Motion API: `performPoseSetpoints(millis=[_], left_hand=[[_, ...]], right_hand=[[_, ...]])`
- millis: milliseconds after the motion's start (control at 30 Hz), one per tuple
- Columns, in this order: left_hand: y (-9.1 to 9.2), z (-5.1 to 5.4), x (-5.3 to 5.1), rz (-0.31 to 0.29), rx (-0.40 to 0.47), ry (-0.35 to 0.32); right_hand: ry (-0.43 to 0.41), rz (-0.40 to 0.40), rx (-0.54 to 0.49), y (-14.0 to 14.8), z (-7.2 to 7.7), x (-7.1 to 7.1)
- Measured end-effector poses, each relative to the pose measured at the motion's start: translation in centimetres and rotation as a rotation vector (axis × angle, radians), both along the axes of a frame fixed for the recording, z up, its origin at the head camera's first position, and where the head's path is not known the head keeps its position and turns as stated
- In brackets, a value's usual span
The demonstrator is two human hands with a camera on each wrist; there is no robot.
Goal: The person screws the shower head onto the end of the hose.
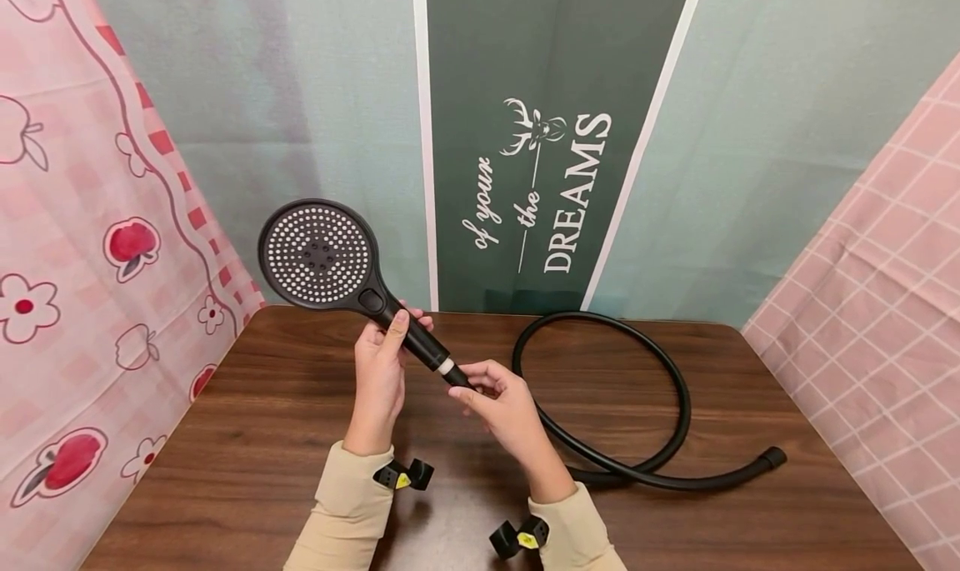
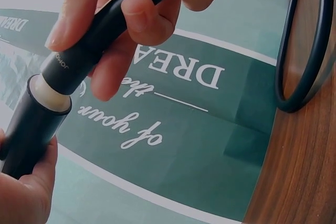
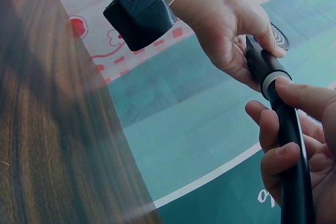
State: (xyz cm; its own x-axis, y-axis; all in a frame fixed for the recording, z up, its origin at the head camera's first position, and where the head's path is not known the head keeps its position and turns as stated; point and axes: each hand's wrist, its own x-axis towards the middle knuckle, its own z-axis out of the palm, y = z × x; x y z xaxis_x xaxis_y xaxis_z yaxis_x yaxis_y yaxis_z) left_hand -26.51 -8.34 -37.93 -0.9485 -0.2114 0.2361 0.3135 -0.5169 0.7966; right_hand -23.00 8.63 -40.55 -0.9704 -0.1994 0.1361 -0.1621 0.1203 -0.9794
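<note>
Head view, to begin with: where is the shower head?

Your shower head [image 1: 318, 254] is left of centre in the frame, its round dotted face towards the camera and its handle [image 1: 426, 344] slanting down to the right.

And the grip of each hand?

Your left hand [image 1: 381, 375] grips the handle, thumb lying along it. Your right hand [image 1: 498, 400], at the centre, pinches the black hose end [image 1: 457, 378], fingers curled around it.

Do the two pieces meet?

A white ring [image 2: 47, 94] shows between them at the left of the left wrist view, touching both; how tightly they fit, you cannot tell.

What lies nearby?

Your black hose [image 1: 678, 388] loops over the brown table [image 1: 225, 479] at right of centre, its free end at lower right. Behind your right forearm, its other stretch is hidden.
</note>
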Motion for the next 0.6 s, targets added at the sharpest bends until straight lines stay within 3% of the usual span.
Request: performPoseSetpoints(millis=[600], left_hand=[[-0.18, -0.15, 0.29, -0.016, -0.012, 0.014]], right_hand=[[0.023, -0.016, 0.004, -0.23, -0.28, 0.13]])
